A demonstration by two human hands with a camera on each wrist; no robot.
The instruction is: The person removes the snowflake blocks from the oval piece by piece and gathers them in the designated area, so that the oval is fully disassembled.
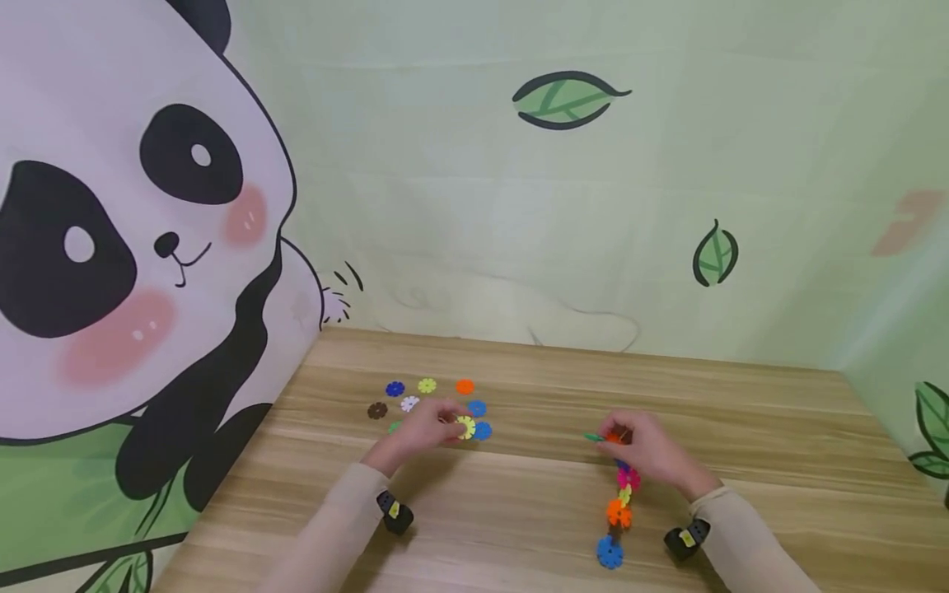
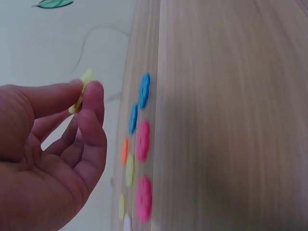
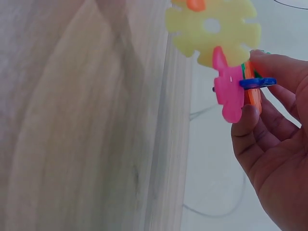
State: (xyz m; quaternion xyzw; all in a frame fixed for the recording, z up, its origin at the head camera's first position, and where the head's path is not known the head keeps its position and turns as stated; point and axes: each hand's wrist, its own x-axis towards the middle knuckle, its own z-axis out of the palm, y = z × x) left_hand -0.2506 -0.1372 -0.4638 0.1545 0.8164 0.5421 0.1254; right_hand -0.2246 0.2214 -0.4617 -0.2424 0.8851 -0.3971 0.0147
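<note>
Your left hand [image 1: 423, 430] pinches a yellow disc [image 1: 467, 427] between thumb and fingertips, raised off the tabletop [image 1: 504, 511], well left of the chain of linked discs [image 1: 625, 495]. Your right hand [image 1: 647, 450] grips that chain by an orange disc [image 3: 253, 100] near its far end, where a green disc [image 1: 593, 437] juts left. Chain's near end: a light-blue disc [image 1: 610, 553]; cannot tell whether it touches the tabletop. Loose discs [image 1: 427, 385] lie flat, also well left of the chain.

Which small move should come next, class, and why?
Probably bring the yellow disc across to the chain: the left hand pinches that disc, unattached, while the right hand holds the chain by one end, where a green disc sticks out.
</note>
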